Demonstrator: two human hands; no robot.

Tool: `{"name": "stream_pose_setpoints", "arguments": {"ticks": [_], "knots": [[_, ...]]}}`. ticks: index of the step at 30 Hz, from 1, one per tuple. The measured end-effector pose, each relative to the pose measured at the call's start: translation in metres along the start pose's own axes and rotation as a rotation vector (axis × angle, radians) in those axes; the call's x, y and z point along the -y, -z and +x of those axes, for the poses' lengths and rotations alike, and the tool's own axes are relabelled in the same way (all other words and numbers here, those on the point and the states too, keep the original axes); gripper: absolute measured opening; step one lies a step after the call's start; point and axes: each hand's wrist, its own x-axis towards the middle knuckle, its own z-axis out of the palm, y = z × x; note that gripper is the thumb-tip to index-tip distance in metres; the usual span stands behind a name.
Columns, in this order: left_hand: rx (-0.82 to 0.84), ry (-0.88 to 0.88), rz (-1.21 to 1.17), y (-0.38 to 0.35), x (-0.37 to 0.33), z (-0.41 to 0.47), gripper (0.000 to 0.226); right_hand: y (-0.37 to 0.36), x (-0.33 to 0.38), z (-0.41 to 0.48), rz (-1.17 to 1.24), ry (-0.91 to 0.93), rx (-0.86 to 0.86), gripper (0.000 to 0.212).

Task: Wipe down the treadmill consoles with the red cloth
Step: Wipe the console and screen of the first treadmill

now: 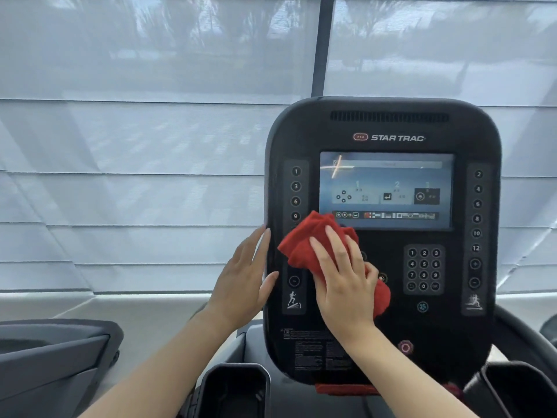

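Red cloth (304, 245) pressed flat on the console (382, 125)

The right hand (343, 285) lies on top of the bunched-up cloth with fingers pretty much straight, not gripping, just pushing it onto the panel right under the screen's (388, 188) lower left corner, left of the keypad (423, 268). The left hand (244, 279) is open too, fingers straight, resting against the console's left edge and holding nothing. A cup holder (235, 387) sits below, with blinds (135, 131) behind.
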Motion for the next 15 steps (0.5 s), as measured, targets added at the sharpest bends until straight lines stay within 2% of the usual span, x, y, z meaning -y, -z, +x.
{"name": "stream_pose_setpoints", "arguments": {"ticks": [6, 15], "knots": [[-0.041, -0.035, -0.030, 0.005, -0.009, 0.014, 0.074, 0.008, -0.003, 0.051, 0.061, -0.175, -0.026, 0.049], [-0.088, -0.109, -0.023, -0.007, -0.012, 0.017, 0.071, -0.001, -0.008, -0.019, 0.012, -0.168, -0.019, 0.047]]}}
